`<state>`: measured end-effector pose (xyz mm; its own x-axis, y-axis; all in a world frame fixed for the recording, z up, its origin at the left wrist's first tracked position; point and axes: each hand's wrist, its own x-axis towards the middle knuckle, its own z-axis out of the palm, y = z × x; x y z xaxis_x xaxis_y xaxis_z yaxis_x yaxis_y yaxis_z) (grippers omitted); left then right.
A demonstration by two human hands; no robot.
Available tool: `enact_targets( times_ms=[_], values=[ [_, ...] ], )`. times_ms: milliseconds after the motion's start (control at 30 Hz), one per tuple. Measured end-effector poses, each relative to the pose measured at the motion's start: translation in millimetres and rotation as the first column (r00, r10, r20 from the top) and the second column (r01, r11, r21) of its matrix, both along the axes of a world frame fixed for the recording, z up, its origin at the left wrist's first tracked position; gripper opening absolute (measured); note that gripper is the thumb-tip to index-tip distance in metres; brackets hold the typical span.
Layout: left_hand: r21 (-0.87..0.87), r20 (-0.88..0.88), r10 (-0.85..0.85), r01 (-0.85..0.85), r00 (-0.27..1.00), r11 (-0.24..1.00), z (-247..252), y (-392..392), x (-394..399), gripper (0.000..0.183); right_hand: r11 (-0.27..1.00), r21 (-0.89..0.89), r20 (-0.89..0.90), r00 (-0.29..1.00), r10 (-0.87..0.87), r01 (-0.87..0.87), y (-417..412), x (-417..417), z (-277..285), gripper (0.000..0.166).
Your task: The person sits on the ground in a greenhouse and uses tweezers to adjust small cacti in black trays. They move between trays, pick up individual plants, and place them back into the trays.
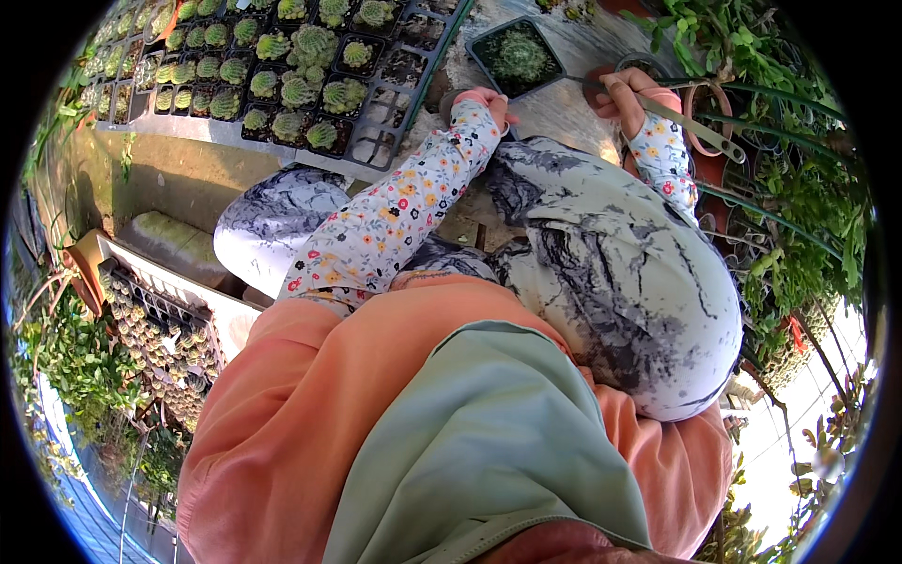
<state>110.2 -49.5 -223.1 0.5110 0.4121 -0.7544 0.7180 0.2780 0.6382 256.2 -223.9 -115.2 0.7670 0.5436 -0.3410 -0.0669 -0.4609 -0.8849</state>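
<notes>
My right hand [628, 100] grips a long, flat metal tool [694, 128], which looks like a pair of tweezers. Its thin end points left to the right corner of a square dark plastic pot [518, 58]; I cannot tell whether they touch. A round, spiny cactus [520, 55] sits in that pot. Just below the pot's near corner is my left hand [490, 104], its fingers curled and partly hidden by the floral sleeve [409, 204]. Whether it holds the pot's rim or something smaller cannot be seen.
Black cell trays [338, 84] of small cacti spread over the upper left; some cells at their right edge hold no plant. Leafy green plants [796, 218] and terracotta-coloured pots crowd the right side. My bent knee [613, 282] rises close below the right hand. More potted cacti [158, 331] stand lower left.
</notes>
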Motion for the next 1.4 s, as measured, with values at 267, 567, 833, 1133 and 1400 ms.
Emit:
enact_targets(
  times_ms=[267, 567, 833, 1133, 1400],
  values=[
    [-0.002, 0.140, 0.124, -0.125, 0.982, 0.992, -22.5, 7.7, -5.0, 0.016, 0.989, -0.083, 0.165, 0.977, 0.134, -0.122, 13.3, -4.7, -19.1, 0.023],
    [-0.047, 0.116, 0.147, -0.142, 0.982, 0.989, -21.7, 8.3, -2.8, 0.016, 0.993, -0.036, 0.082, 0.990, 0.118, -0.115, 14.8, -17.8, -13.6, 0.022],
    [-0.037, 0.142, 0.090, -0.086, 0.986, 0.996, -17.4, 6.3, -5.7, 0.019, 0.999, 0.007, 0.059, 0.997, 0.043, -0.044, 8.2, -8.2, -20.8, 0.024],
    [-0.080, 0.073, 0.153, -0.147, 0.985, 0.986, -23.5, 10.4, -4.4, 0.027, 0.993, -0.040, 0.046, 0.993, 0.112, -0.110, 14.3, -11.5, -20.0, 0.024],
    [-0.057, 0.063, 0.132, -0.129, 0.989, 0.990, -11.7, 8.2, -0.8, 0.026, 0.986, -0.047, 0.039, 0.986, 0.160, -0.158, 11.8, -11.8, -14.4, 0.027]
  ],
)
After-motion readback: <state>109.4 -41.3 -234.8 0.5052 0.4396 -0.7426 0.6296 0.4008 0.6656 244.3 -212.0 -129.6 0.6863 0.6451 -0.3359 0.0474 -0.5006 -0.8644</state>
